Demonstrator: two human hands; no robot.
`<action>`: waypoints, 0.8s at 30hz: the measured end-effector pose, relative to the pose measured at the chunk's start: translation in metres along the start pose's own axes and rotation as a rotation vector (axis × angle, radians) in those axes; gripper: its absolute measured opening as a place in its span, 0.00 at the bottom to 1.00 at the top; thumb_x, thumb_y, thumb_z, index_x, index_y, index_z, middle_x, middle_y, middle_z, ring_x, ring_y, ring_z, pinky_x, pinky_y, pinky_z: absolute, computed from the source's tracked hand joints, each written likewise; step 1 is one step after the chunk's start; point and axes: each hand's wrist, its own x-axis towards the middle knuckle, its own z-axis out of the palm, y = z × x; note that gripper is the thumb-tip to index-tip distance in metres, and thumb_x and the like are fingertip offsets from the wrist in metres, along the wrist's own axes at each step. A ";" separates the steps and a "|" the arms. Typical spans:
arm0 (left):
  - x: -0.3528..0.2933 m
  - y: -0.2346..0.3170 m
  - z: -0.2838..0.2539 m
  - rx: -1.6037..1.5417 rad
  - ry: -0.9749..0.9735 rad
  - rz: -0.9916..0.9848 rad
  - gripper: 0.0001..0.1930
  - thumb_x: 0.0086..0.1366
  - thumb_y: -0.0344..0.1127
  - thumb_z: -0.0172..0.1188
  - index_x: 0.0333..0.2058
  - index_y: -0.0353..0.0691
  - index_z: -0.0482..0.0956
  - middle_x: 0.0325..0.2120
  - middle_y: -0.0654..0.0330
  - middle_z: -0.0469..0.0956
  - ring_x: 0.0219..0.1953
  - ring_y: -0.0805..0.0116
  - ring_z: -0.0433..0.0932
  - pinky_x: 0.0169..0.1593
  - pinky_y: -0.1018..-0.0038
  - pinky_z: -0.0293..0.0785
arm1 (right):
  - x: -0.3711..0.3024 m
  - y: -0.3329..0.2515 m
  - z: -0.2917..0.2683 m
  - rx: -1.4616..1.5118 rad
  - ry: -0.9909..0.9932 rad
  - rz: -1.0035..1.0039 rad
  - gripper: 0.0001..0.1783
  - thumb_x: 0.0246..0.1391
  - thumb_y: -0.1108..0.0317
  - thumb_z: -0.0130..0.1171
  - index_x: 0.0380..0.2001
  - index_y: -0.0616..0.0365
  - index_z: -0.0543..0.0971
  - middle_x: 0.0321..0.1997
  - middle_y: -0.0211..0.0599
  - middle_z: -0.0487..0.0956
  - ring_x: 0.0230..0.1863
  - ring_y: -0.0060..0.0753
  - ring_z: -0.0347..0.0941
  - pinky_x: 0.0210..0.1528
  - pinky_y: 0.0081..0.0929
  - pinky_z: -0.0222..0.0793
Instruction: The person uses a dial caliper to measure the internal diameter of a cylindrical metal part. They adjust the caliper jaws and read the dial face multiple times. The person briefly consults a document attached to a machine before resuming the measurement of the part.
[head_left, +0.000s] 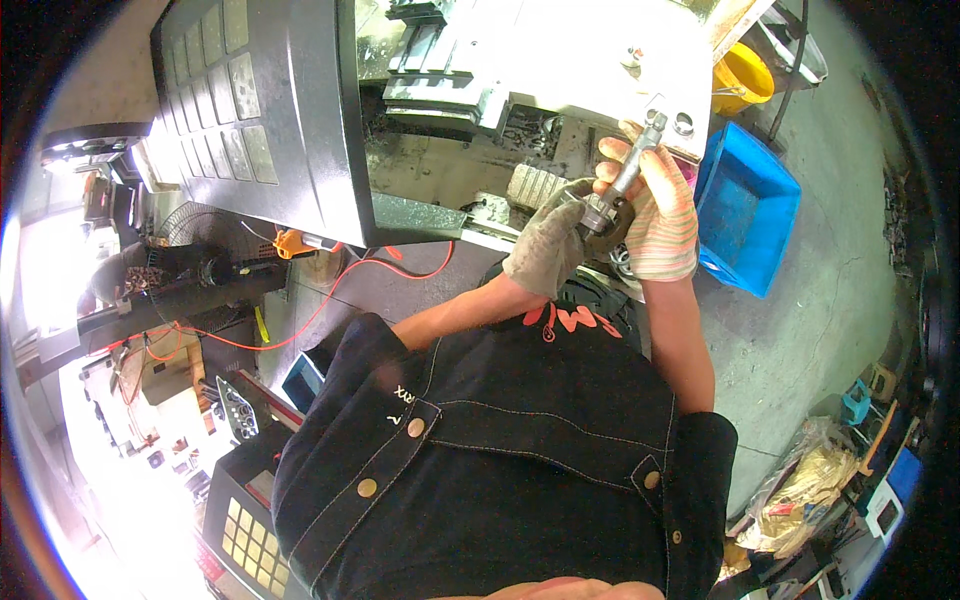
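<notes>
Gloved left grip (pixel 548 240) closed round the thick near end of a metal tool (pixel 630 172), gloved right grip (pixel 663 225) holding its slimmer shank, tool tilted between both; silver ring (pixel 683 124) just beyond right grip, blue bin (pixel 775 215) to its right.

Blazing white over the worktop (pixel 570 55), washing out at lower left, softer across the floor (pixel 770 350), curving into black at the edges!

Right glove (pixel 662 225): off-white, orange-and-green striped; left glove (pixel 546 242): grey-beige.
Metal part (pixel 630 174): silver-grey; bin (pixel 780 228): blue; bucket (pixel 742 76): yellow.
</notes>
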 end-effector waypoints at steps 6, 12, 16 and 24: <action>0.000 0.000 0.002 -0.005 -0.006 -0.003 0.23 0.62 0.35 0.49 0.54 0.31 0.57 0.46 0.51 0.67 0.48 0.61 0.71 0.54 0.62 0.68 | 0.000 0.000 0.000 0.022 -0.003 0.008 0.23 0.56 0.60 0.49 0.50 0.64 0.68 0.41 0.46 0.77 0.33 0.33 0.75 0.36 0.28 0.72; 0.000 -0.001 0.001 -0.056 -0.034 -0.001 0.21 0.62 0.33 0.47 0.52 0.31 0.58 0.46 0.51 0.67 0.47 0.62 0.71 0.54 0.62 0.68 | -0.001 -0.001 0.000 0.028 -0.016 0.010 0.23 0.55 0.59 0.49 0.50 0.64 0.68 0.41 0.46 0.77 0.33 0.32 0.75 0.37 0.28 0.71; -0.001 0.000 0.003 -0.063 -0.031 0.000 0.21 0.62 0.33 0.47 0.52 0.31 0.59 0.45 0.51 0.67 0.48 0.62 0.70 0.54 0.62 0.67 | -0.001 -0.001 -0.001 0.029 -0.020 0.017 0.23 0.55 0.59 0.48 0.50 0.64 0.68 0.41 0.47 0.77 0.33 0.32 0.75 0.37 0.28 0.71; -0.002 0.000 0.005 -0.011 -0.016 0.015 0.21 0.63 0.34 0.47 0.52 0.31 0.59 0.46 0.51 0.67 0.48 0.61 0.71 0.55 0.61 0.67 | -0.001 -0.001 -0.002 0.028 -0.028 0.020 0.23 0.55 0.59 0.48 0.50 0.64 0.68 0.41 0.46 0.76 0.33 0.32 0.75 0.37 0.29 0.71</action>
